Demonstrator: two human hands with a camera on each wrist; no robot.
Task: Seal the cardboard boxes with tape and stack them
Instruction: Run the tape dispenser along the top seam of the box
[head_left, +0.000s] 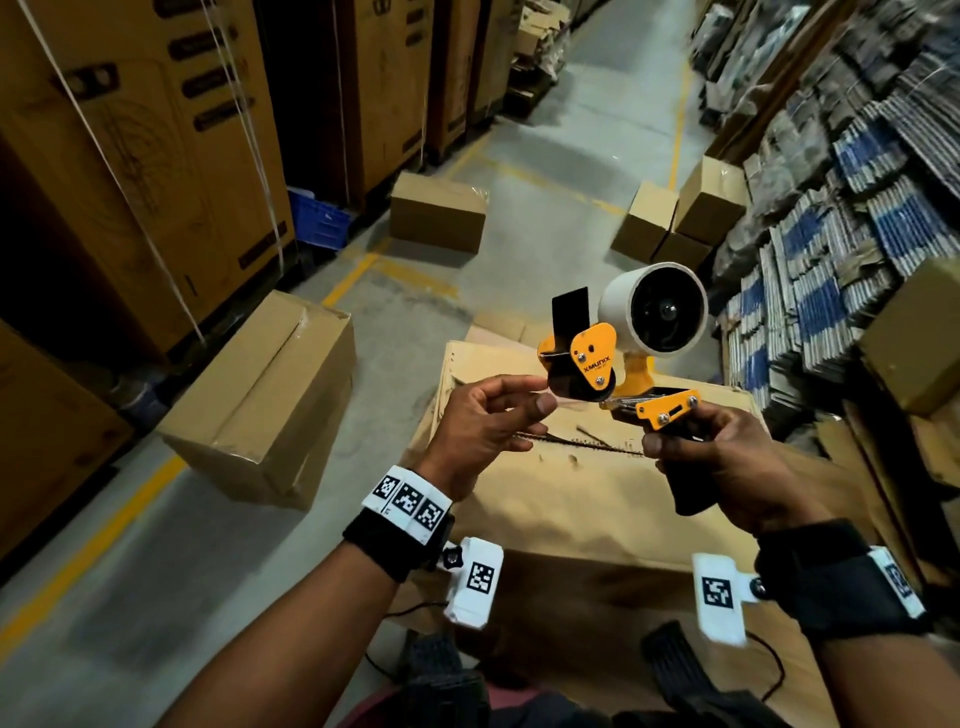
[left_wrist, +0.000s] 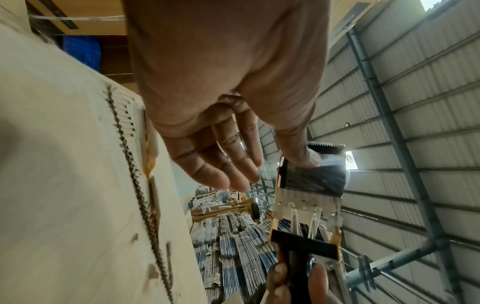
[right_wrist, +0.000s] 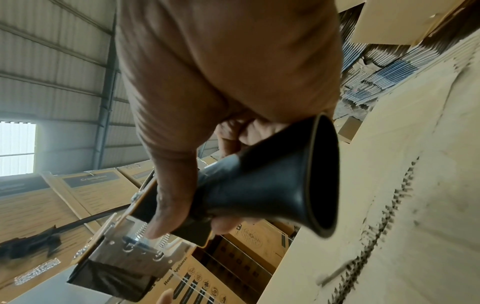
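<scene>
At 9 o'clock from my hands 1 closed cardboard box sits tilted on the floor, its top seam showing no tape that I can make out. It looks light and stiff; I judge it best lifted by 2 opposite bottom edges, since the flaps would give.

My left hand is raised at the middle, thumb and forefinger pinching the loose end of the clear tape at the roller of the tape gun; the other fingers hang relaxed. The film is thin, sticky and limp, so I would hold it only by its very edge and keep it taut, or it will fold onto itself.

Directly under both hands lies the large box, with a toothed seam across its top.

At 3 o'clock my right hand wraps the gun's black handle, thumb forward on the metal plate. The gun is rigid and top-heavy with its white roll, and its serrated blade wants care.
</scene>
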